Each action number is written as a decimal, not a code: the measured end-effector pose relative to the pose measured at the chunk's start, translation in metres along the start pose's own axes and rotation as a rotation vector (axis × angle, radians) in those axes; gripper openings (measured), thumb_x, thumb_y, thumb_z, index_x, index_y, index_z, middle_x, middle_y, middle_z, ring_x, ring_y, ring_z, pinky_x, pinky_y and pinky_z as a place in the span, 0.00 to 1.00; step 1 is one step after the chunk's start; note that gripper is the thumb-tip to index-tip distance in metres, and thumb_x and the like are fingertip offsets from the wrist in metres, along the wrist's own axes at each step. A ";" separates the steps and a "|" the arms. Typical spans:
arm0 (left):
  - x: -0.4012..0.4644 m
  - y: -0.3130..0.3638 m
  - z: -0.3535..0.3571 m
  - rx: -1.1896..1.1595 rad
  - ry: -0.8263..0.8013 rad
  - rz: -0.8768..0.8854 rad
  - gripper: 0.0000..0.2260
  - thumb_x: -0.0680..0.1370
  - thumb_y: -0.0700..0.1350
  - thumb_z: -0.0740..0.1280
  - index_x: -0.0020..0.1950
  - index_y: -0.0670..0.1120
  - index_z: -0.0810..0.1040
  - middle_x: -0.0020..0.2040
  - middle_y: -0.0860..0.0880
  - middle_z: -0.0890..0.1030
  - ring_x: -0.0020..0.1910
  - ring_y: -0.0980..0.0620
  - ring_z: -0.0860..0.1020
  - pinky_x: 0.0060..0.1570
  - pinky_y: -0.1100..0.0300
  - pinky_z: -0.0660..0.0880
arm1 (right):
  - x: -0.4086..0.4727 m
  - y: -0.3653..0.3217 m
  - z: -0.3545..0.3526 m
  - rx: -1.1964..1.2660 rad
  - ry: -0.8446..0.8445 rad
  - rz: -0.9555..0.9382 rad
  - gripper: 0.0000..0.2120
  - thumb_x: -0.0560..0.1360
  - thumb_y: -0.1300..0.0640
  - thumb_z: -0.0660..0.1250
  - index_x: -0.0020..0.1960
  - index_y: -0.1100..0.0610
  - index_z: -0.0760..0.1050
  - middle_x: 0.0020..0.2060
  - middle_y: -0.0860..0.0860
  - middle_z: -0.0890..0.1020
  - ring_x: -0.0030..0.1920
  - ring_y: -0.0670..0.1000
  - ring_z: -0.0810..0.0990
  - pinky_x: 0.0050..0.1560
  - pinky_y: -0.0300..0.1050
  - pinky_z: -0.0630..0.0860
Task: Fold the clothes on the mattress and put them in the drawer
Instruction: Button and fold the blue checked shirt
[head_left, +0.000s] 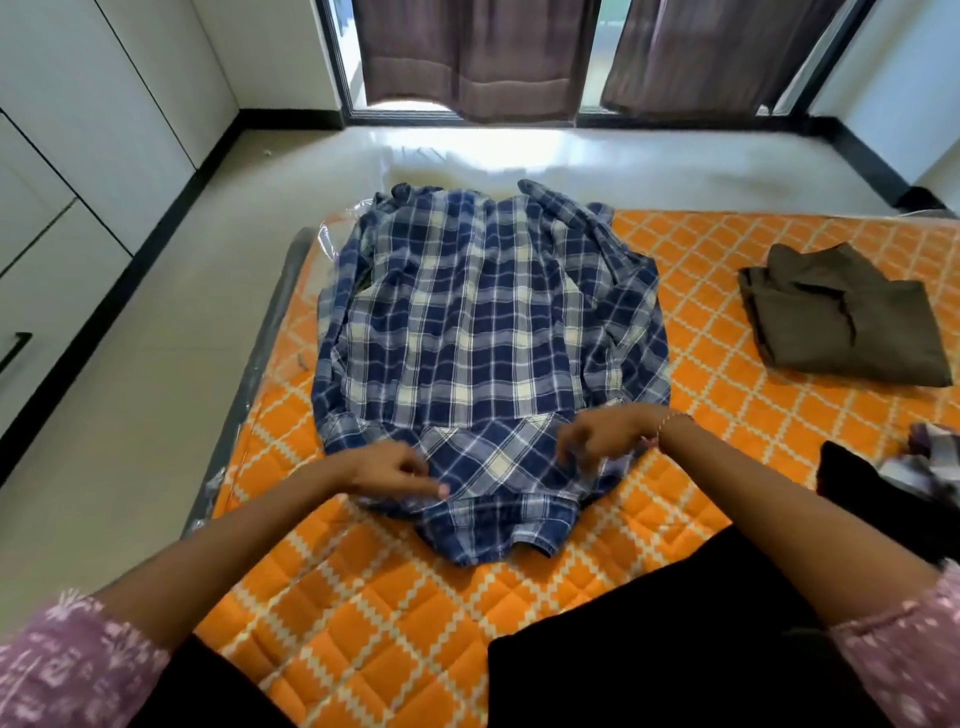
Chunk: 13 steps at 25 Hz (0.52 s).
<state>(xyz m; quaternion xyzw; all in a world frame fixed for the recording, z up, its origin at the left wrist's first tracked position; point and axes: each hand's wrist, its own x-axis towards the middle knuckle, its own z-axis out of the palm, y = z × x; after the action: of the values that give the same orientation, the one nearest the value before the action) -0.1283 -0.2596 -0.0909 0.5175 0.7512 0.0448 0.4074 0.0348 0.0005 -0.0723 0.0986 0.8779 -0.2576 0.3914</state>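
A blue and white plaid shirt lies spread back-up on the orange quilted mattress, its collar toward me. My left hand pinches the fabric at the shirt's near left shoulder. My right hand grips the fabric at the near right shoulder, its fingers curled into the cloth. A folded olive-brown garment rests on the mattress to the right. White drawer fronts with a black handle line the left wall.
A dark garment and a pale checked cloth lie at the mattress's right edge. Pale floor runs between the mattress and the cabinets. Brown curtains hang over a window at the back.
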 end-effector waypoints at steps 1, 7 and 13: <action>0.010 0.002 -0.009 -0.072 0.188 -0.027 0.21 0.73 0.67 0.58 0.45 0.50 0.76 0.39 0.53 0.76 0.37 0.56 0.74 0.38 0.64 0.69 | 0.006 -0.001 -0.008 0.101 0.246 0.019 0.12 0.78 0.58 0.63 0.60 0.59 0.75 0.43 0.46 0.78 0.43 0.46 0.77 0.41 0.39 0.72; 0.051 0.000 0.048 0.237 0.551 -0.375 0.49 0.63 0.77 0.28 0.78 0.53 0.41 0.78 0.46 0.40 0.77 0.48 0.39 0.72 0.42 0.35 | 0.064 -0.015 0.073 0.184 0.710 0.424 0.40 0.73 0.28 0.46 0.78 0.45 0.40 0.77 0.52 0.37 0.76 0.54 0.35 0.68 0.71 0.35; 0.033 0.000 0.079 0.139 0.601 -0.485 0.47 0.61 0.79 0.32 0.74 0.54 0.34 0.76 0.48 0.34 0.75 0.48 0.32 0.68 0.40 0.29 | 0.057 -0.019 0.114 0.225 0.799 0.571 0.41 0.70 0.24 0.46 0.75 0.41 0.34 0.72 0.49 0.27 0.74 0.53 0.29 0.65 0.74 0.32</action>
<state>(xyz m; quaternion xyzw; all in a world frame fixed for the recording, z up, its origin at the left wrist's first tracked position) -0.0810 -0.2603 -0.1621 0.3153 0.9387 0.0457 0.1318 0.0617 -0.0782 -0.1716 0.4674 0.8639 -0.1757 0.0667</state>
